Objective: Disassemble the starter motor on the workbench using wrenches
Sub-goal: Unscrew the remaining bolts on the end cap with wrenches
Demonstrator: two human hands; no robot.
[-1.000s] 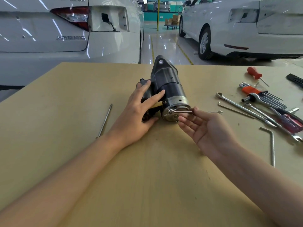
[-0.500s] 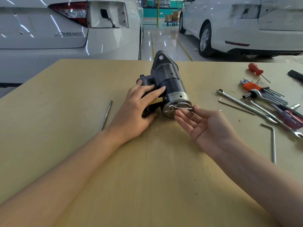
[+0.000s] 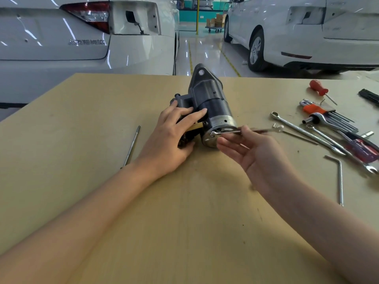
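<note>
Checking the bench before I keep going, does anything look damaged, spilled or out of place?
Nothing stands out. The starter motor lies on its side under the left hand, the right hand holds a small wrench at its end cap, and spare tools lie loosely on the right.

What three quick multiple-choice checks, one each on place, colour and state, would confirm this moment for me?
1. Where does the long straight metal rod lie?
A. Left of the left hand
B. Among the right-side tools
C. On the motor

2. What colour is the small screwdriver's handle at the bench's far right?
A. Blue
B. Red
C. Yellow

3. What is the right hand doing?
A. Resting flat
B. Holding a slim silver wrench at the dark cylindrical starter motor's metal end cap
C. Gripping the screwdriver

Answers: 1 A, it sits alone past the left hand; 2 B, plainly red; 3 B, wrench head meets the cap.
</note>
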